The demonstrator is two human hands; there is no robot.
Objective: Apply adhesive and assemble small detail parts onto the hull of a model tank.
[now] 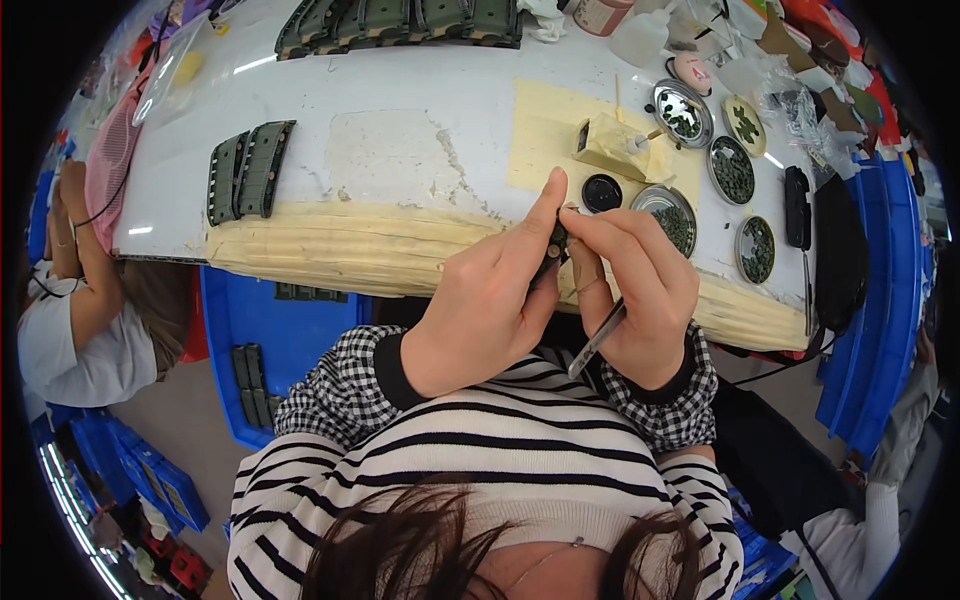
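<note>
Head view: the left hand's [478, 305] grip is closed around a dark part [548, 260], raised over the desk's [385, 105] near edge. The right hand's [645, 290] grip is closed on a metal tool [597, 340], thumb and forefinger at the part's upper end. Beyond lie a black cap [602, 193] and a yellow block [612, 143].

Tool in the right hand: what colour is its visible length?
The tool is silvery grey, showing best in the head view.
</note>
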